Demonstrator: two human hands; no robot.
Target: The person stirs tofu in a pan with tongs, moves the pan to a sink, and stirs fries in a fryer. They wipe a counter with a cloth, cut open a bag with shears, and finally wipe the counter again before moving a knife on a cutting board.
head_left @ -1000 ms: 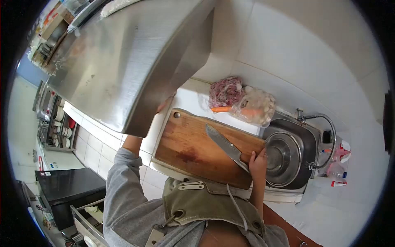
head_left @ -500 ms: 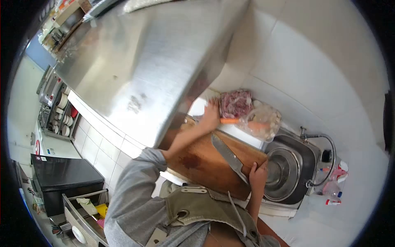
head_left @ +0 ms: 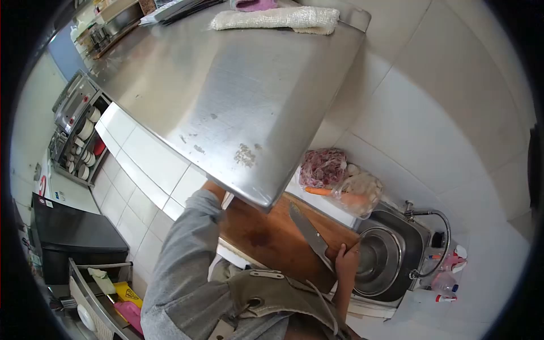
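Note:
A large wooden cutting board (head_left: 266,226) lies on the counter, a dark wet patch on its surface. On it rests a knife (head_left: 306,229) with a broad blade, its handle toward my right hand (head_left: 347,262). That hand grips the board's right edge, beside the knife handle. My left forearm in its grey sleeve (head_left: 192,218) reaches under the steel tabletop (head_left: 249,102), which hides my left hand. Past the board sit a clear bag of raw meat (head_left: 323,168), a carrot (head_left: 318,191) and a bag of pale vegetables (head_left: 360,192).
Right of the board is a steel sink (head_left: 416,226) holding a metal bowl (head_left: 378,262), with a curved faucet (head_left: 445,226) over it. Spray bottles (head_left: 445,282) stand beyond. The steel tabletop overhangs the board's far left, carrying a white towel (head_left: 275,20). A cart (head_left: 85,283) stands at left.
My left hand has moved from beside the meat bag back out of sight under the steel tabletop. My right hand stays at the board's edge. The camera view has shifted.

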